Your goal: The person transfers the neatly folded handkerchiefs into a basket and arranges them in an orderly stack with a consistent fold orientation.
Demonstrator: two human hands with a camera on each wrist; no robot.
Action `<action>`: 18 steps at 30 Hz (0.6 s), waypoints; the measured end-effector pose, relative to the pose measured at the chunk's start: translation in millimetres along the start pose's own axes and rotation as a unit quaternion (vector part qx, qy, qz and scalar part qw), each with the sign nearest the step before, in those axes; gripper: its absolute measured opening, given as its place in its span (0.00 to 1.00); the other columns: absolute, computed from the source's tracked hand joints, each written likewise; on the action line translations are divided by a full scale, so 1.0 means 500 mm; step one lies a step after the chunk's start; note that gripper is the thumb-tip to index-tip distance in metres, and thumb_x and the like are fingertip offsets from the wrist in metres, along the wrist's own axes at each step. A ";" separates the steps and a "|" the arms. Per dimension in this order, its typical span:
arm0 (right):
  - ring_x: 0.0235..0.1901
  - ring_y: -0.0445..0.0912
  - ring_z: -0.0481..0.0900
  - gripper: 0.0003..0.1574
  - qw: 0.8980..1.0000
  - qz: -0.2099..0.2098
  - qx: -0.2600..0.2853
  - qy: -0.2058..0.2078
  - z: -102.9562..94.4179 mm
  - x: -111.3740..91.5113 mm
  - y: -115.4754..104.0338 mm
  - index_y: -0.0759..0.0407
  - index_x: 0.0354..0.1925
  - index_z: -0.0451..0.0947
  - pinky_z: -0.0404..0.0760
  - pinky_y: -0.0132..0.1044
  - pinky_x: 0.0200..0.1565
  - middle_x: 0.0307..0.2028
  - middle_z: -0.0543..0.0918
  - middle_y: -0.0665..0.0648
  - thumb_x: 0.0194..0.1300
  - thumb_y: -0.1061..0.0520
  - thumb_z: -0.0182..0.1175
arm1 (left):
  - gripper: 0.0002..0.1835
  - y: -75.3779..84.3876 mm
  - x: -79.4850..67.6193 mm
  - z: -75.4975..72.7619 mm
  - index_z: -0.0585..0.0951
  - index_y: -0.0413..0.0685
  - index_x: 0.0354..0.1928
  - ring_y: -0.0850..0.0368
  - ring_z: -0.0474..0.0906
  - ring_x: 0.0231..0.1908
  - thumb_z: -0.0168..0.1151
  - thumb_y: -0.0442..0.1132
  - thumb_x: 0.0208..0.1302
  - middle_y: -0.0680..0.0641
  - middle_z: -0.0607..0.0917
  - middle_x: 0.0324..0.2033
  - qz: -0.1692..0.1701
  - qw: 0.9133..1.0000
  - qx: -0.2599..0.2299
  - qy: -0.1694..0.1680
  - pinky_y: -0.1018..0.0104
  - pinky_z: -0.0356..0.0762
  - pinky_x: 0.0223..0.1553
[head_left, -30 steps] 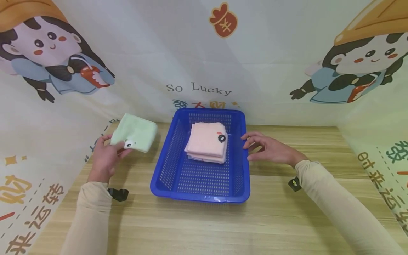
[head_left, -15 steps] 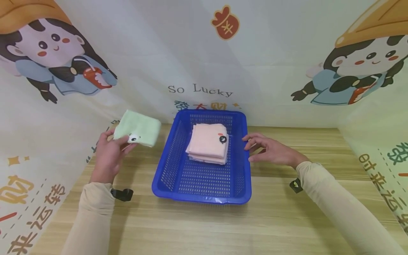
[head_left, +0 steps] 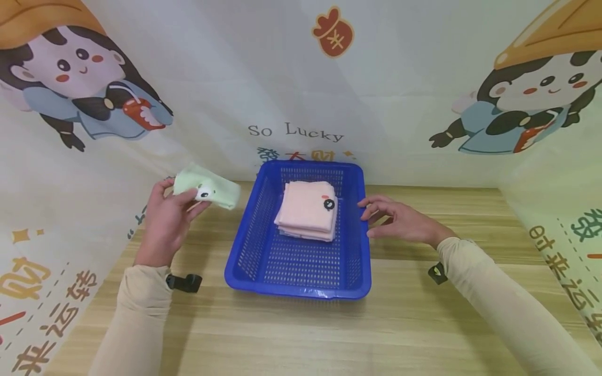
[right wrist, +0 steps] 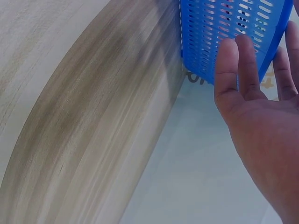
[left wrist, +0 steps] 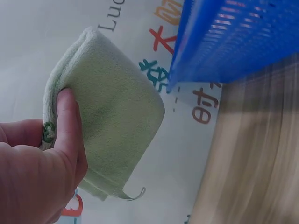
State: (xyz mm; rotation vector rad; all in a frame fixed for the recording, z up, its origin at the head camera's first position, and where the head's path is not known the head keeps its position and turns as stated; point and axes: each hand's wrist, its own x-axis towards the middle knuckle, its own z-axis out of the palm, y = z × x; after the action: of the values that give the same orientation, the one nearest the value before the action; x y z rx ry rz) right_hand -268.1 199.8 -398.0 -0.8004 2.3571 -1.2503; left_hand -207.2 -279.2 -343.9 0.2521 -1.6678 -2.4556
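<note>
My left hand (head_left: 164, 224) pinches a folded light green towel (head_left: 227, 192) by its near edge, thumb on top, and holds it raised left of the blue basket. A white-and-black eye-like patch shows on it in the head view. The left wrist view shows the towel's plain underside (left wrist: 112, 98) and a small hanging loop (left wrist: 135, 195). The blue plastic basket (head_left: 296, 290) stands on the table with a stack of folded pink towels (head_left: 305, 209) inside. My right hand (head_left: 402, 222) rests its loosely bent fingers against the basket's right rim, gripping nothing.
A wooden table (head_left: 291, 339) runs under both arms. Printed cloth walls (head_left: 400, 120) close off the back and both sides. A black wrist camera mount (head_left: 185, 282) sticks out beside the left wrist, and another (head_left: 437, 272) beside the right wrist.
My left hand has lifted the green towel up and moved it slightly right, toward the basket. The towel has tilted and shows a narrower face. My right hand stays by the rim.
</note>
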 end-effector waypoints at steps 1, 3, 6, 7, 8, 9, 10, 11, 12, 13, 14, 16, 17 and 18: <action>0.61 0.56 0.79 0.18 1.000 0.000 0.000 0.001 0.000 0.000 0.000 0.54 0.52 0.80 0.81 0.46 0.59 0.73 0.67 0.53 0.65 0.54 0.71 | 0.22 0.002 -0.001 0.004 0.60 0.54 0.55 0.57 0.84 0.47 0.60 0.28 0.71 0.46 0.69 0.57 0.002 1.000 -0.003 -0.003 0.64 0.86 0.49; 0.61 0.56 0.79 0.18 1.000 -0.001 0.000 0.002 -0.001 0.001 0.001 0.54 0.52 0.80 0.81 0.47 0.59 0.73 0.67 0.53 0.65 0.54 0.71 | 0.23 0.006 -0.003 0.014 0.60 0.53 0.55 0.56 0.84 0.47 0.61 0.27 0.70 0.45 0.69 0.57 0.004 1.000 -0.006 -0.007 0.63 0.86 0.49; 0.62 0.56 0.78 0.18 1.000 -0.004 -0.003 0.005 -0.001 0.002 0.002 0.54 0.52 0.81 0.81 0.47 0.58 0.72 0.68 0.53 0.64 0.54 0.71 | 0.23 0.009 -0.007 0.028 0.60 0.54 0.55 0.56 0.84 0.49 0.61 0.28 0.70 0.45 0.69 0.57 0.002 1.000 0.000 -0.011 0.63 0.86 0.50; 0.62 0.55 0.78 0.19 1.000 -0.005 -0.005 0.006 -0.001 0.002 0.003 0.54 0.52 0.81 0.81 0.47 0.58 0.72 0.68 0.53 0.64 0.54 0.72 | 0.23 0.010 -0.008 0.031 0.60 0.55 0.56 0.56 0.83 0.50 0.61 0.28 0.70 0.45 0.69 0.58 0.000 1.000 0.000 -0.013 0.63 0.86 0.50; 0.62 0.55 0.78 0.19 1.000 -0.005 -0.007 0.008 -0.001 0.003 0.003 0.53 0.52 0.81 0.81 0.47 0.58 0.72 0.69 0.53 0.64 0.53 0.72 | 0.23 0.010 -0.009 0.035 0.60 0.55 0.56 0.55 0.83 0.50 0.60 0.29 0.71 0.46 0.69 0.58 -0.002 1.000 0.002 -0.014 0.62 0.86 0.50; 0.62 0.55 0.78 0.19 1.000 -0.006 -0.008 0.009 -0.001 0.003 0.003 0.53 0.51 0.82 0.82 0.47 0.58 0.72 0.69 0.53 0.64 0.53 0.72 | 0.23 0.010 -0.010 0.038 0.60 0.55 0.56 0.55 0.82 0.51 0.60 0.29 0.71 0.46 0.70 0.58 -0.003 1.000 0.004 -0.016 0.62 0.86 0.50; 0.62 0.55 0.78 0.19 1.000 -0.007 -0.010 0.010 -0.001 0.003 0.004 0.53 0.51 0.82 0.82 0.47 0.58 0.72 0.69 0.53 0.63 0.53 0.72 | 0.23 0.010 -0.011 0.042 0.60 0.55 0.56 0.55 0.83 0.50 0.61 0.29 0.71 0.46 0.70 0.58 -0.004 1.000 0.001 -0.018 0.62 0.87 0.50; 0.62 0.55 0.77 0.19 1.000 -0.007 -0.012 0.012 -0.001 0.003 0.004 0.53 0.51 0.82 0.82 0.47 0.58 0.71 0.70 0.52 0.63 0.53 0.72 | 0.23 0.009 -0.011 0.046 0.61 0.55 0.57 0.55 0.84 0.49 0.61 0.29 0.71 0.46 0.70 0.58 -0.005 1.000 -0.001 -0.021 0.62 0.87 0.49; 0.63 0.55 0.77 0.19 1.000 -0.007 -0.014 0.013 -0.001 0.003 0.004 0.52 0.51 0.82 0.82 0.47 0.58 0.71 0.70 0.52 0.63 0.53 0.73 | 0.23 0.009 -0.012 0.050 0.61 0.55 0.57 0.55 0.85 0.49 0.61 0.29 0.71 0.45 0.71 0.58 -0.005 1.000 -0.004 -0.025 0.62 0.87 0.49; 0.63 0.55 0.77 0.19 1.000 -0.006 -0.015 0.015 -0.001 0.003 0.004 0.52 0.51 0.82 0.81 0.47 0.58 0.71 0.70 0.52 0.63 0.53 0.73 | 0.23 0.009 -0.012 0.053 0.61 0.55 0.57 0.55 0.86 0.48 0.61 0.29 0.70 0.45 0.71 0.58 -0.004 1.000 -0.006 -0.028 0.61 0.87 0.48; 0.63 0.55 0.76 0.18 1.000 -0.005 -0.016 0.016 -0.001 0.003 0.003 0.52 0.51 0.82 0.81 0.47 0.58 0.71 0.71 0.52 0.63 0.52 0.73 | 0.23 0.009 -0.013 0.058 0.62 0.54 0.57 0.56 0.87 0.46 0.61 0.29 0.70 0.44 0.71 0.58 -0.002 1.000 -0.006 -0.030 0.61 0.87 0.48; 0.64 0.55 0.75 0.18 1.000 -0.004 -0.018 0.019 -0.001 0.003 0.003 0.51 0.51 0.82 0.81 0.47 0.59 0.71 0.71 0.52 0.63 0.52 0.73 | 0.22 0.009 -0.013 0.066 0.62 0.53 0.56 0.56 0.88 0.45 0.61 0.28 0.70 0.43 0.72 0.57 0.002 0.999 -0.006 -0.035 0.61 0.88 0.47; 0.65 0.55 0.74 0.18 1.000 -0.003 -0.018 0.019 0.000 0.003 0.002 0.51 0.51 0.82 0.81 0.47 0.59 0.71 0.71 0.51 0.63 0.52 0.73 | 0.22 0.008 -0.013 0.069 0.62 0.53 0.57 0.56 0.88 0.45 0.61 0.28 0.70 0.44 0.72 0.57 0.002 0.999 -0.001 -0.037 0.60 0.87 0.48; 0.65 0.55 0.74 0.18 1.000 -0.002 -0.018 0.020 0.000 0.004 0.002 0.51 0.51 0.82 0.80 0.47 0.59 0.71 0.71 0.52 0.63 0.52 0.73 | 0.22 0.008 -0.013 0.073 0.62 0.53 0.57 0.56 0.88 0.46 0.60 0.28 0.71 0.43 0.72 0.57 0.004 0.999 0.002 -0.038 0.60 0.87 0.48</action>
State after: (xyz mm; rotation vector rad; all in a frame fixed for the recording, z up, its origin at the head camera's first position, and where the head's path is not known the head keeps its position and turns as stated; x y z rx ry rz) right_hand -269.9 199.1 -399.0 -0.7998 2.4166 -1.2399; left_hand -209.1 -246.0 -326.7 0.1548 -1.7011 -2.4861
